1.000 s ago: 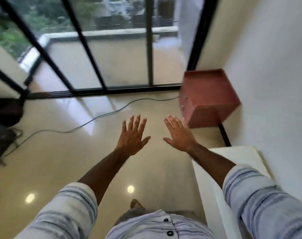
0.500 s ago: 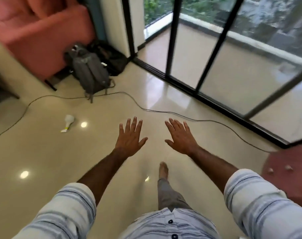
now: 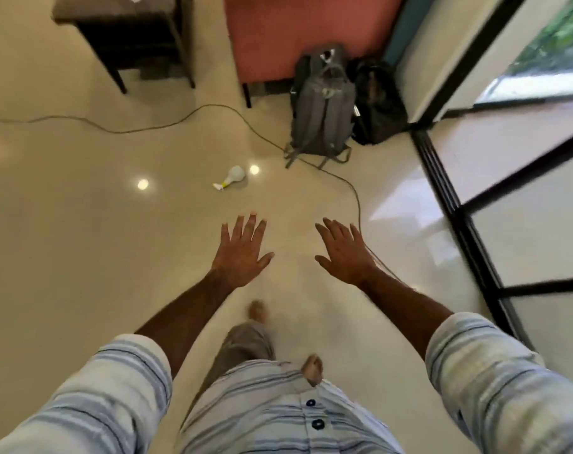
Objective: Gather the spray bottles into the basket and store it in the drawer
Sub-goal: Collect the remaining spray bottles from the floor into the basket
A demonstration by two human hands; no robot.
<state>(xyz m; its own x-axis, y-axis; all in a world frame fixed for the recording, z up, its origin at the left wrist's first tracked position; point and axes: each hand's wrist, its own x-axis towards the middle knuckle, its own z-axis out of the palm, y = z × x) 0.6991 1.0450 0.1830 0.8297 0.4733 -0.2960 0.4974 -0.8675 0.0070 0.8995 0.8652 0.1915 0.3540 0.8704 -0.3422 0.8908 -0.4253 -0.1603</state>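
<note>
A small white spray bottle with a yellow collar lies on its side on the glossy beige floor, ahead of me and slightly left. My left hand is stretched out palm down with its fingers spread, holding nothing, well short of the bottle. My right hand is held out beside it, fingers straight and also empty. No basket or drawer is in view.
A grey backpack and a black bag lean against a pink sofa. A dark wooden table stands at the top left. A cable snakes across the floor. Black-framed glass doors run along the right.
The view has swung left from the red cabinet and glass doors to the sofa corner. The spray bottle came into view and now lies closer. Both hands stay open and outstretched.
</note>
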